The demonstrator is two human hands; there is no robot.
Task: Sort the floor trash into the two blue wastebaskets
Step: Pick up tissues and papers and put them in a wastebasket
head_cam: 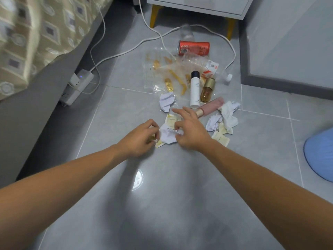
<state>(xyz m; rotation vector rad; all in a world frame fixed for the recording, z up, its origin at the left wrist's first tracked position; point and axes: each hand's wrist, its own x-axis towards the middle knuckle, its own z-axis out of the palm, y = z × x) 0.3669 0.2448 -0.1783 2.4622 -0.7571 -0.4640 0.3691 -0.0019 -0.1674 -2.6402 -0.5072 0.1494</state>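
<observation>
A person's two bare arms reach forward over a grey tiled floor (162, 204) toward a scatter of trash. The left hand (140, 139) has its fingers curled together, pinching a small yellowish packet (159, 144) at the near left edge of a crumpled white paper (168, 135). The right hand (189, 130) pinches the right side of that same paper between thumb and a bent finger, while its other fingers spread apart toward the far pile.

Just beyond the hands lie another crumpled paper (166, 101), a white bottle with a black cap (195, 89), a gold-capped amber bottle (207, 90) and a pink tube (210, 107). To the right sit more crumpled papers and tissue (228, 115). Farther off are clear plastic wrappers with gold strips (167, 73), a crushed clear plastic bottle (198, 63) and a red can (193, 48) on its side.

One blue wastebasket (320, 156) shows partly at the right edge, well apart from the trash. A white power strip (76, 86) and white cables (126, 51) lie at left beside a bed (36, 33); a white cabinet (198, 6) stands at the far end.
</observation>
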